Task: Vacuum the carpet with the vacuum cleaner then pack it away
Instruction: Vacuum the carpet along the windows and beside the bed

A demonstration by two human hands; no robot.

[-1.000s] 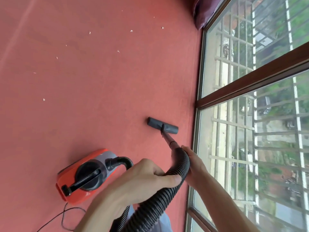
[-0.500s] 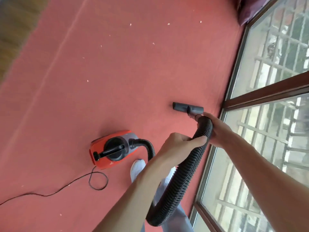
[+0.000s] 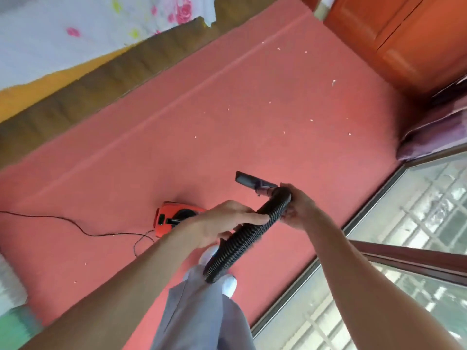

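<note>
The left hand [image 3: 225,223] wraps the black ribbed hose [image 3: 240,245] mid-length with the thumb laid along it. The right hand [image 3: 300,210] curls round its upper end, just behind the nozzle [image 3: 249,180] (blurred here). The red vacuum cleaner [image 3: 166,221] sits mid-carpet [image 3: 252,109], its cord [image 3: 75,224] trailing toward the left edge. White scraps [image 3: 333,82] dot the far end.

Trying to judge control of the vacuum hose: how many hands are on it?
2. The left hand holds the black ribbed hose midway along its visible length; the right hand holds its far end, just behind the nozzle.
</note>
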